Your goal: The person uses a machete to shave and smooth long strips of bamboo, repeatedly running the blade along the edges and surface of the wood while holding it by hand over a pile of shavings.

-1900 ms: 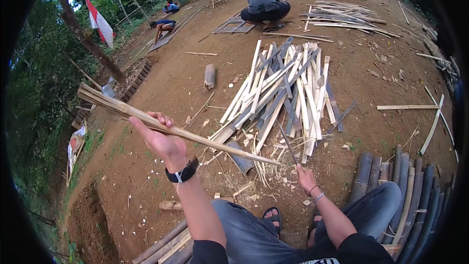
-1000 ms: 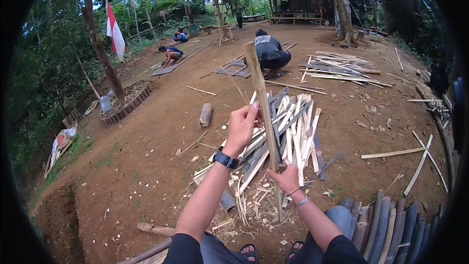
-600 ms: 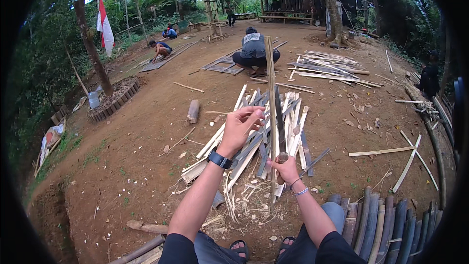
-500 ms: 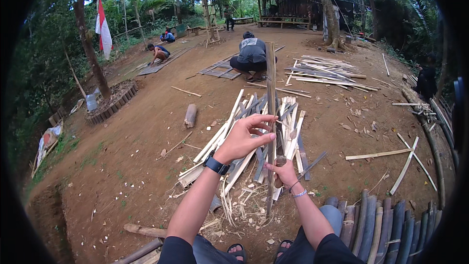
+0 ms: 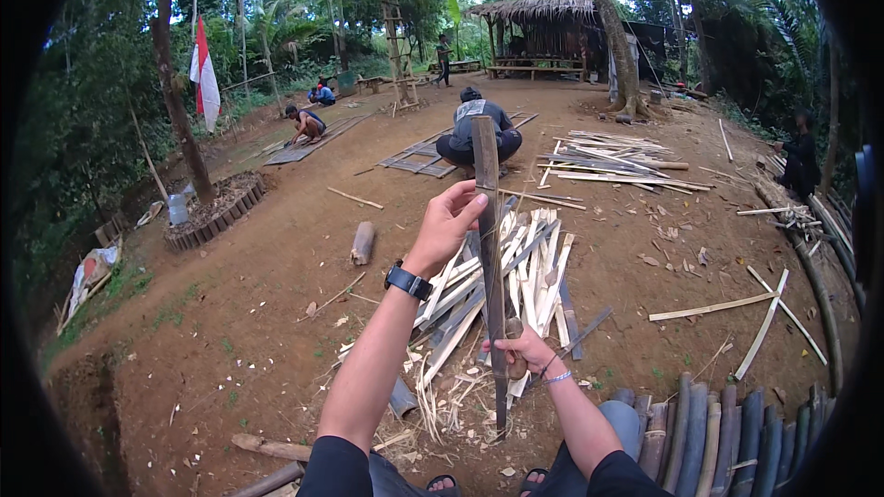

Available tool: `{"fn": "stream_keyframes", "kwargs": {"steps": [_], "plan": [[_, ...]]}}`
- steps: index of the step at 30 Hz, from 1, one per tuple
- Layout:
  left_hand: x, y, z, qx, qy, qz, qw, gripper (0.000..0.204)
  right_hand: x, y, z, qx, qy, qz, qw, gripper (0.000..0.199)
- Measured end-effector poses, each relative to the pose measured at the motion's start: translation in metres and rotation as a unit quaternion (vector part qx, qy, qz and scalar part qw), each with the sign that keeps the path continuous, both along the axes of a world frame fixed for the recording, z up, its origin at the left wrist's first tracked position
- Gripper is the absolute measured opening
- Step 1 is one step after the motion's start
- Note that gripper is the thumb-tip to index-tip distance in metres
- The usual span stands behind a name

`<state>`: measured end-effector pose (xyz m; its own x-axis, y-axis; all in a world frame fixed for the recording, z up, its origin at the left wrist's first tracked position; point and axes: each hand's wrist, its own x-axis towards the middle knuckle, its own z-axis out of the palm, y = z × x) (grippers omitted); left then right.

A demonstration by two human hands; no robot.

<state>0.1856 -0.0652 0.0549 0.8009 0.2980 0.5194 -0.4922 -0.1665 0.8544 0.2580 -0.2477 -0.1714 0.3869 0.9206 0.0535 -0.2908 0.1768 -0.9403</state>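
Note:
A long split bamboo strip (image 5: 488, 262) stands nearly upright before me, its dark face toward me and its lower end near the ground. Thumb and fingers of my left hand (image 5: 444, 225), with a dark watch at the wrist, are closed on its upper part. Lower down, my right hand (image 5: 525, 350) grips the rounded wooden handle (image 5: 516, 336) of a knife, and its thumb and fingers touch the strip. What looks like the dark knife blade (image 5: 587, 331) points off to the right. Behind the strip lies a pile of split bamboo (image 5: 543, 267).
Bamboo poles (image 5: 700, 428) stand close together at the lower right. Crossed strips (image 5: 772, 311) lie on the right. Ahead, a co-worker (image 5: 477, 133) crouches by a bamboo lattice (image 5: 419, 155), near another strip pile (image 5: 617, 161). A short bamboo piece (image 5: 363, 242) lies on the left.
The bamboo strip has shifted left and turned, showing more of its dark face. My left hand has risen slightly, and its fingers have closed from a looser hold. The right hand has dropped slightly.

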Motion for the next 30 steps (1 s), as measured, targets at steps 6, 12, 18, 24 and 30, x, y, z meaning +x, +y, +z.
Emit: {"fn": "stream_keyframes", "kwargs": {"steps": [6,12,18,24,30], "plan": [[-0.005,0.003,-0.001,-0.005,-0.028,0.094,0.995,0.028,0.0,0.009,-0.019,-0.059,-0.067,-0.069,0.994,0.024],[-0.011,0.013,-0.008,-0.078,-0.016,0.082,0.993,0.034,-0.012,0.019,-0.023,-0.033,0.04,-0.128,0.99,0.022],[-0.017,0.018,0.017,0.041,0.009,0.103,0.994,0.03,-0.024,0.02,-0.013,-0.033,0.047,-0.121,0.991,0.023],[-0.038,0.018,0.028,0.037,-0.026,0.169,0.985,0.022,-0.035,0.025,-0.003,-0.055,0.023,-0.135,0.989,0.026],[-0.074,0.005,0.061,0.06,-0.066,0.247,0.965,0.024,-0.037,0.027,0.002,-0.053,-0.076,-0.204,0.975,0.022]]}}
